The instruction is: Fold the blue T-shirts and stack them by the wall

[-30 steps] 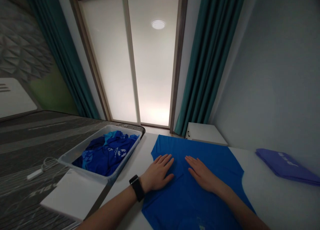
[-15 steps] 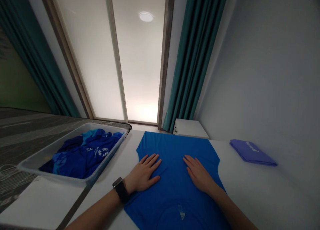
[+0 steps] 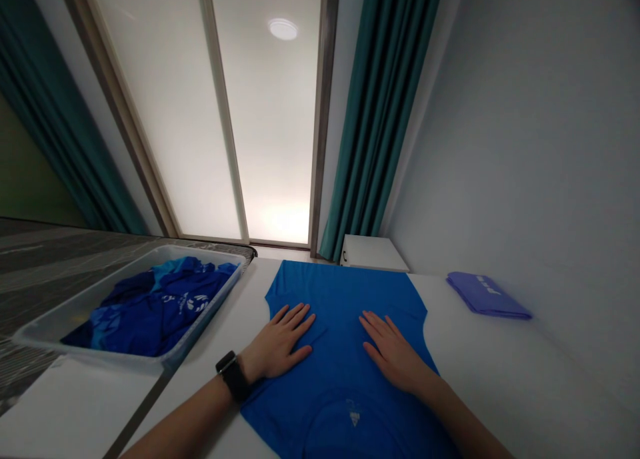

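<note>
A blue T-shirt (image 3: 345,372) lies flat on the white table, its collar toward me and a small white logo near the neckline. My left hand (image 3: 277,342) rests palm down on the shirt's left side with the fingers spread, a black wristwatch (image 3: 233,376) on that wrist. My right hand (image 3: 393,352) presses flat on the right side in the same way. Neither hand grips anything, and the shirt's near end is partly hidden under my forearms.
To the left stands a translucent plastic tray (image 3: 131,352) heaped with crumpled blue garments (image 3: 155,309). A folded purple cloth (image 3: 487,297) lies at the far right of the white table (image 3: 500,372). A white cabinet (image 3: 373,252) stands beyond it, below teal curtains.
The view has swung right and levelled, so the tray and purple cloth sit further left in the picture. My hands stay flat on the shirt, and nothing has been lifted.
</note>
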Tool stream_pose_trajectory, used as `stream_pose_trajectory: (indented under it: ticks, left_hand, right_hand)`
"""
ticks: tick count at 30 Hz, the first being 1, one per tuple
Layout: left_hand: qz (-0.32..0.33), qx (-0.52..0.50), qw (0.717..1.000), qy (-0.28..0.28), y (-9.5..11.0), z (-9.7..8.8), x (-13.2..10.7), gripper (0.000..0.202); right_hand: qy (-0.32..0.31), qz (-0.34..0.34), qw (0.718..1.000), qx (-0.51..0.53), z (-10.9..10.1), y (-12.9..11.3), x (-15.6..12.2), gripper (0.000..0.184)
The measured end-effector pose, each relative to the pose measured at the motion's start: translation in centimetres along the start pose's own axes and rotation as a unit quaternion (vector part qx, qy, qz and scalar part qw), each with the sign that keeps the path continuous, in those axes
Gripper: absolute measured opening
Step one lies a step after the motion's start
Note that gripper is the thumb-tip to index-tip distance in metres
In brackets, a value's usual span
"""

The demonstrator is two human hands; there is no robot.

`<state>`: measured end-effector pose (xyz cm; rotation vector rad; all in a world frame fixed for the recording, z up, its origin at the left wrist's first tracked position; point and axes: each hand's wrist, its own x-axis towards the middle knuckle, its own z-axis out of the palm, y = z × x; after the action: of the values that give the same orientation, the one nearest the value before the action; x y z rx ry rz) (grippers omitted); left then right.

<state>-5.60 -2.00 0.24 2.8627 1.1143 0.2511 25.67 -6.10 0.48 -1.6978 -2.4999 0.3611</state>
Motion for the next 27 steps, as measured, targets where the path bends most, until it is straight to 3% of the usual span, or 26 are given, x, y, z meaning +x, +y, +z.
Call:
stream_pose_trajectory:
  ticks: [6, 11, 16, 27]
  left_hand:
    - [-0.006, -0.023, 1.000, 0.011, 4.8, -0.2, -1.0, 0.062]
    - [0.022, -0.066, 0.998, -0.008, 8.2, 0.7, -2.3, 0.073]
    - [0.015, -0.077, 0.996, -0.046, 8.4, 0.4, -2.4, 0.082]
    - [0.053, -0.072, 0.995, -0.047, 7.9, 0.2, -2.7, 0.093]
  right_hand:
    - [-0.001, 0.034, 0.999, 0.000, 1.7, -3.4, -3.0, 0.071]
    - [0.035, 0.053, 0.998, -0.013, 3.9, -4.7, -3.6, 0.074]
    - [0.053, 0.047, 0.997, -0.027, 4.1, -4.7, -3.7, 0.072]
    - [0.009, 0.059, 0.998, 0.013, 2.6, -5.0, -3.7, 0.075]
